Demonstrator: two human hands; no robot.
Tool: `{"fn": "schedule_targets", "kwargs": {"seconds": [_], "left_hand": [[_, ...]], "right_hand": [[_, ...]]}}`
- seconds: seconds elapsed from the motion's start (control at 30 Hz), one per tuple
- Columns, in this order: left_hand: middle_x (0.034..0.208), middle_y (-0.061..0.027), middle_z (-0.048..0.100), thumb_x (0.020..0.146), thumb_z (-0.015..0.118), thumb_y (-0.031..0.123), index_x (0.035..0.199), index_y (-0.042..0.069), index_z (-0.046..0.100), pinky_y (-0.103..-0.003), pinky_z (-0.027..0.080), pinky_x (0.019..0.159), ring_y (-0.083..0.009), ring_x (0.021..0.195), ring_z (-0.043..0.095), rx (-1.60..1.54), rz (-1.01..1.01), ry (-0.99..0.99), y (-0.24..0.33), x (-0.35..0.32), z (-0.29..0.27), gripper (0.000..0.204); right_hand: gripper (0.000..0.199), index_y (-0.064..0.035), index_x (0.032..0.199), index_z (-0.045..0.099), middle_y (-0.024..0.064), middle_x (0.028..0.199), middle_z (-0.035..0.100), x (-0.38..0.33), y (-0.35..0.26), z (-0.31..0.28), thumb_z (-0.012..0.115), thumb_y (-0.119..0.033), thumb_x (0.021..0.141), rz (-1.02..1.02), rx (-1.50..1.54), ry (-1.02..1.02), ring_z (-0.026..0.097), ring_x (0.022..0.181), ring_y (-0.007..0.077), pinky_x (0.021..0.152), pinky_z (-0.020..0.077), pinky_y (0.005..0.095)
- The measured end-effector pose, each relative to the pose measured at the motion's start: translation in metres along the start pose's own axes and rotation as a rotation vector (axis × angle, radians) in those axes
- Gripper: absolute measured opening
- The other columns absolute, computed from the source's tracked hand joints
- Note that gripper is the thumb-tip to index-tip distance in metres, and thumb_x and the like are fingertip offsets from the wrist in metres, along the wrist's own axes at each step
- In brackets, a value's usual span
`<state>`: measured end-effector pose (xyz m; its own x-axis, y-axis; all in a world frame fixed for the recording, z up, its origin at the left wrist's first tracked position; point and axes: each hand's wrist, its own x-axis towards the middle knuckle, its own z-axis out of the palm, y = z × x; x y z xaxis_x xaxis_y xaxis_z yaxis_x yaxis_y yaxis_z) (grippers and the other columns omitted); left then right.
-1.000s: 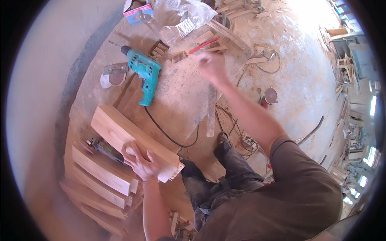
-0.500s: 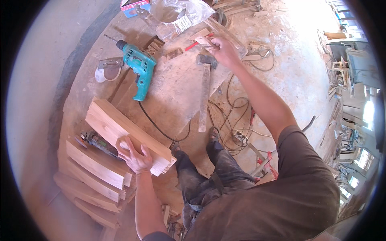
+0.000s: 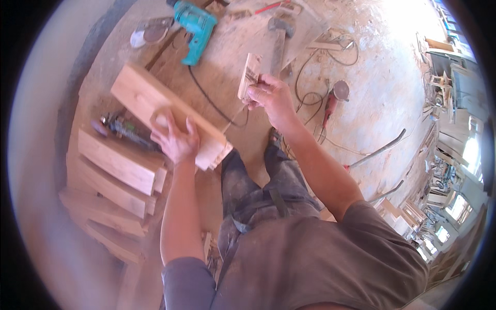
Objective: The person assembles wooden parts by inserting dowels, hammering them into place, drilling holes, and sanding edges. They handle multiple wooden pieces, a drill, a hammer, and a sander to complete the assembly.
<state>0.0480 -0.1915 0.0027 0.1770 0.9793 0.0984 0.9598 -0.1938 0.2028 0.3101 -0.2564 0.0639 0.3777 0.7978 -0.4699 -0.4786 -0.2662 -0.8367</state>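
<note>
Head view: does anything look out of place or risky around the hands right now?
Nothing damaged. The left hand steadies a long wooden beam lying askew across the stacked beams. The right hand holds a small wood piece. A black power cord from the teal drill trails loose beneath them.

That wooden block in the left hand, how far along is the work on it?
Done: the wooden block already has notches cut at its near end, and similar blocks lie stacked beside it. In hand: the left hand steadies it while the right hand holds a small wood piece above it. Left: that piece isn't yet fitted.
</note>
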Motion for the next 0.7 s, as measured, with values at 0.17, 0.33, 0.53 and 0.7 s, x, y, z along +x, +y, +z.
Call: {"fn": "schedule_targets", "kwargs": {"seconds": [0.17,0.33,0.53,0.7], "left_hand": [[0.159,-0.0184,0.031,0.095,0.065,0.037,0.138,0.021,0.064,-0.058,0.052,0.096,-0.0499,0.128,0.042,-0.200,0.015,0.018,-0.001,0.002,-0.004,0.046],[0.167,-0.0188,0.025,0.102,0.059,0.028,0.140,0.018,0.066,-0.052,0.037,0.116,-0.0472,0.142,0.033,-0.422,0.046,-0.005,-0.028,-0.014,0.007,0.039],[0.168,-0.0256,0.019,0.101,0.064,0.030,0.152,0.006,0.051,-0.053,0.028,0.123,-0.0464,0.150,0.027,-0.508,0.099,-0.112,-0.043,-0.083,-0.014,0.057],[0.159,-0.0338,0.027,0.094,0.069,0.027,0.154,0.003,0.044,-0.057,0.029,0.121,-0.0508,0.146,0.030,-0.535,-0.210,-0.312,-0.042,-0.136,-0.048,0.069]], "right_hand": [[0.023,0.0027,0.112,0.066,0.0108,0.096,0.073,-0.069,0.061,0.021,0.071,-0.010,0.094,0.203,-0.079,-0.034,0.070,0.080,0.0178,0.069,0.0552,0.0308],[0.023,0.0027,0.110,0.066,0.0082,0.090,0.071,-0.122,0.114,0.032,0.071,-0.007,0.090,0.329,-0.152,-0.001,0.068,0.077,0.0162,0.067,0.0539,0.0285],[0.018,0.0016,0.103,0.068,0.0059,0.084,0.070,-0.151,0.136,0.035,0.071,-0.008,0.088,0.355,-0.181,0.073,0.065,0.069,0.0144,0.059,0.0515,0.0290],[0.005,-0.0019,0.083,0.066,0.0063,0.070,0.065,-0.114,0.113,0.012,0.070,-0.004,0.085,0.263,-0.110,0.262,0.061,0.055,0.0136,0.045,0.0435,0.0269]]}}
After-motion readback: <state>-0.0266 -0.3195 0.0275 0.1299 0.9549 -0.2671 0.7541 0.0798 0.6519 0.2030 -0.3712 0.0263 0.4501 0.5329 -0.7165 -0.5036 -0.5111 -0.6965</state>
